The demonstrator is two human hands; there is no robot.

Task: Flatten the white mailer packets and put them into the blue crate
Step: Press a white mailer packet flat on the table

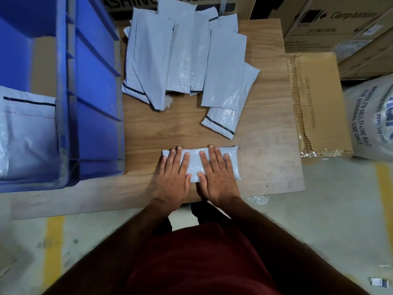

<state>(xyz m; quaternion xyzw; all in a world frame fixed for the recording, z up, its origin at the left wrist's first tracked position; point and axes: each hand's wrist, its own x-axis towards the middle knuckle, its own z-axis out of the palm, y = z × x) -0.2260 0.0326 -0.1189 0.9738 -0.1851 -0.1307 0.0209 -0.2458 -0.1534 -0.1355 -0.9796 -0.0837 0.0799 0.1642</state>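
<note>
A white mailer packet [194, 165] lies crosswise near the front edge of the wooden board [265, 158]. My left hand [174, 175] presses flat on its left half with straight fingers. My right hand [217, 175] presses flat on its right half the same way. A pile of several white mailer packets [182, 54] lies at the back of the board, and one more packet [223, 122] sticks out at its right front. The blue crate [93, 86] stands to the left, with a white mailer packet [27, 133] lying inside it.
A flat cardboard box [319, 103] lies right of the board, with a white woven bag [370, 122] beyond it. Large cartons [331, 24] stand at the back. The floor has yellow lines [53, 250], and a small scrap [378, 282] lies at the lower right.
</note>
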